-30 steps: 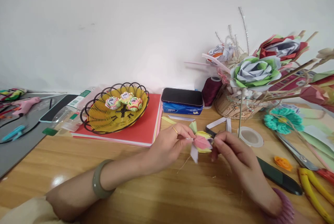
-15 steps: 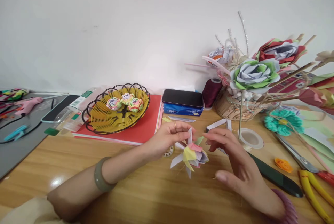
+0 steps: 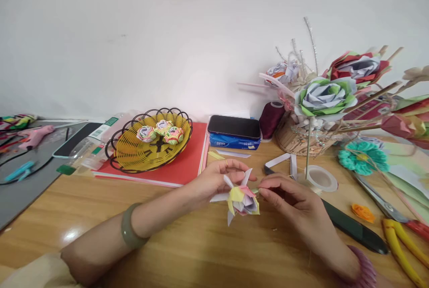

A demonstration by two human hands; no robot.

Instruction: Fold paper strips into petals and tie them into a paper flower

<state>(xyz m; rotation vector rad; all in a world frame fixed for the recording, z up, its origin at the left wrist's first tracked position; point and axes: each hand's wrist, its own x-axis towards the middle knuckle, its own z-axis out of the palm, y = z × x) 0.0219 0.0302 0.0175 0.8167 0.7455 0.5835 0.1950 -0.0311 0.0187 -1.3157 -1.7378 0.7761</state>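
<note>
A paper flower [image 3: 244, 201] in yellow, pink and white, with loose strips sticking out, is held above the table. My left hand [image 3: 219, 180] is closed on it from behind, and its fingertips are partly hidden by the petals. My right hand [image 3: 290, 205] pinches a thin green paper strip [image 3: 256, 190] at the flower's right side between thumb and fingers. Behind my right hand lies a folded white paper strip [image 3: 279, 160]. The roll of tape [image 3: 321, 178] is just beyond that hand.
A yellow basket [image 3: 134, 156] with several small paper flowers sits on red paper [image 3: 196, 149]. A phone [image 3: 233, 126] rests on a blue tissue pack [image 3: 231, 141]. Scissors [image 3: 378, 198], yellow-handled pliers [image 3: 398, 247], a dark green tool [image 3: 355, 227] and a flower arrangement [image 3: 328, 95] are at right.
My right hand has moved left to the flower, and its thumb and fingers have closed on the green strip. The flower has turned and shifted slightly left in my left hand.
</note>
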